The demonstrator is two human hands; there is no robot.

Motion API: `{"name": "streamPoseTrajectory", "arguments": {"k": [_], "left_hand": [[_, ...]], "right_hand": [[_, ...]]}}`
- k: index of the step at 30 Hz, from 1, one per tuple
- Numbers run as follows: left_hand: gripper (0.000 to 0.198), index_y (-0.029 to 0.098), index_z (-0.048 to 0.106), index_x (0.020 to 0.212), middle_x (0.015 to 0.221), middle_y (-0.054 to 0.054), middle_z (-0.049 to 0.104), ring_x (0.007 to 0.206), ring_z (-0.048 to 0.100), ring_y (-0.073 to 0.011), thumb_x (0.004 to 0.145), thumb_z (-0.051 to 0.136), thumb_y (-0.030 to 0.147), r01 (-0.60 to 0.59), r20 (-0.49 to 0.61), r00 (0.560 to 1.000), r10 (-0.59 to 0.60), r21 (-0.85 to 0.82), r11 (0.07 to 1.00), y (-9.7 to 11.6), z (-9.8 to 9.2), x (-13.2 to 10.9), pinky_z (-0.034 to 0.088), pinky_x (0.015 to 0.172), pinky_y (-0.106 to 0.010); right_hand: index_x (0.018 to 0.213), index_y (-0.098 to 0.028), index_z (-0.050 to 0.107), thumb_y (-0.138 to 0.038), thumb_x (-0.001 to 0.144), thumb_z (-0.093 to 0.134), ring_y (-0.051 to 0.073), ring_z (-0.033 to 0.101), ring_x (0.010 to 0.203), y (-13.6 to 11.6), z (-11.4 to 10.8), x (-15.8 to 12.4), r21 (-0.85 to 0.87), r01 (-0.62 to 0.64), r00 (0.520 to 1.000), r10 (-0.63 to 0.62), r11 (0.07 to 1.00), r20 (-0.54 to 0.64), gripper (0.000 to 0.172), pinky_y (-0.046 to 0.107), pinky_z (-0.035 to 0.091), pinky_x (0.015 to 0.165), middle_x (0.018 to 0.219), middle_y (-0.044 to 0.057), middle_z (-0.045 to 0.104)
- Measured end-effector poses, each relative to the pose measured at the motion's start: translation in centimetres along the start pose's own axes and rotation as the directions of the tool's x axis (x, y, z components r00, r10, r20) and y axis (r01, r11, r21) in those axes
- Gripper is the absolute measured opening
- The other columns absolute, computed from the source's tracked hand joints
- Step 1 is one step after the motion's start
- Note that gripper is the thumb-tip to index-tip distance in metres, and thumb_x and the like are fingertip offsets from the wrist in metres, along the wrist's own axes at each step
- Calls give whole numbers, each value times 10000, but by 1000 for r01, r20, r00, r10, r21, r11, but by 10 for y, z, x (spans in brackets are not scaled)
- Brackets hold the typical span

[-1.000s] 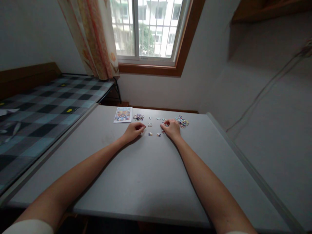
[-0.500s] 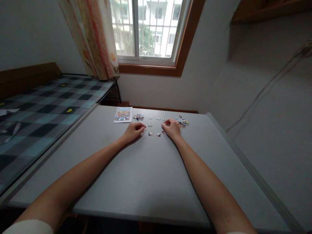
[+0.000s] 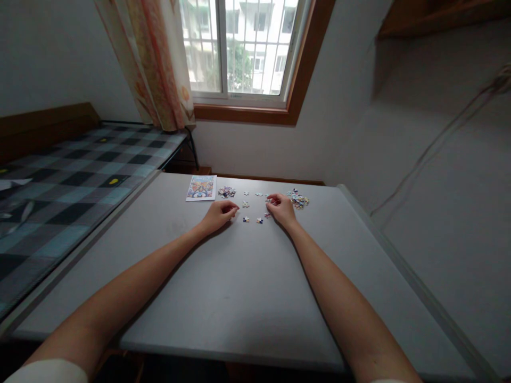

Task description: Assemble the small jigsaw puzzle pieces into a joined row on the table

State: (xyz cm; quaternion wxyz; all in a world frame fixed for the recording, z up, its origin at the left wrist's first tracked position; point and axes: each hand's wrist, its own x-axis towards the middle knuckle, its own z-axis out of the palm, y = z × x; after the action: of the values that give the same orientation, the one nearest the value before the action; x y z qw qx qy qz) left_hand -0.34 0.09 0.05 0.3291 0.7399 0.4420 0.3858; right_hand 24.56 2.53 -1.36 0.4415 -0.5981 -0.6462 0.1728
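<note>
- Left hand (image 3: 219,214) rests curled on the flat grey table (image 3: 239,287), mid-frame. Can't tell if anything's in it.
- Right hand (image 3: 282,209) has its fingertips down by the small colourful loose jigsaw pieces (image 3: 259,220) lying between the hands. Too tiny to tell if it's gripping one.
- A heap of mixed-colour jigsaw pieces (image 3: 299,200) sits just right of it.
- A rectangular printed picture card (image 3: 202,187) lies further left.
</note>
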Motion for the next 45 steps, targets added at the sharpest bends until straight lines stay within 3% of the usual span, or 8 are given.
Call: {"name": "streamPoseTrajectory", "arguments": {"k": [3, 7, 20, 27, 33, 39, 45], "left_hand": [[230, 121, 697, 838, 649, -29, 643, 573, 553, -120, 795, 586, 317, 3, 1, 1000, -3, -6, 1000, 0, 0, 0, 407, 527, -210], [234, 120, 697, 835, 650, -29, 644, 573, 552, -118, 796, 584, 322, 4, 2, 1000, -4, -9, 1000, 1, 1, 0, 403, 524, -208], [245, 125, 689, 827, 638, -21, 625, 572, 536, -114, 788, 572, 336, -1, 5, 1000, 1, -20, 1000, -2, 2, 1, 398, 529, -207], [257, 118, 691, 843, 651, -31, 639, 571, 552, -122, 795, 574, 341, -1, 4, 1000, 1, -20, 1000, 0, 1, 0, 410, 532, -217], [240, 119, 691, 837, 644, -27, 637, 565, 552, -118, 792, 576, 324, -1, 5, 1000, 1, -22, 1000, 0, 1, 1, 410, 529, -214], [245, 118, 690, 839, 649, -28, 637, 561, 553, -119, 791, 570, 327, -3, 4, 1000, 3, -17, 1000, 1, 1, 1, 403, 527, -216], [258, 113, 692, 840, 638, -23, 628, 559, 542, -115, 798, 569, 336, 1, 5, 1000, -1, -3, 1000, 0, 1, 0, 389, 525, -213]], "right_hand": [[840, -166, 690, -335, 652, 629, 130, 534, 595, 2, -1, 3, 204, -13, 1000, 11, 979, 9, 260, 271, 464, 609, 676, 2, 620], [863, -167, 700, -459, 658, 642, 131, 539, 610, 4, -4, 8, 369, -43, 997, 62, 928, -40, 361, 272, 461, 599, 713, 17, 649], [803, -194, 576, -459, 653, 696, 143, 579, 653, 6, -1, 11, 489, -70, 980, 152, 870, -129, 328, 309, 520, 667, 706, 3, 623], [861, -172, 676, -450, 623, 720, 195, 666, 824, 13, -3, 12, 529, -54, 981, 145, 847, -131, 369, 377, 527, 822, 847, 66, 715], [809, -163, 671, -471, 626, 703, 203, 681, 777, 14, -2, 12, 519, -90, 979, 172, 850, -112, 360, 369, 540, 757, 816, 79, 727], [892, -160, 692, -405, 606, 725, 199, 686, 774, 9, -4, 12, 576, -91, 979, 180, 812, -100, 378, 370, 539, 775, 803, 68, 730], [815, -176, 645, -437, 588, 732, 186, 673, 727, 7, -2, 12, 594, -91, 976, 189, 799, -104, 358, 345, 529, 731, 739, 47, 710]]}}
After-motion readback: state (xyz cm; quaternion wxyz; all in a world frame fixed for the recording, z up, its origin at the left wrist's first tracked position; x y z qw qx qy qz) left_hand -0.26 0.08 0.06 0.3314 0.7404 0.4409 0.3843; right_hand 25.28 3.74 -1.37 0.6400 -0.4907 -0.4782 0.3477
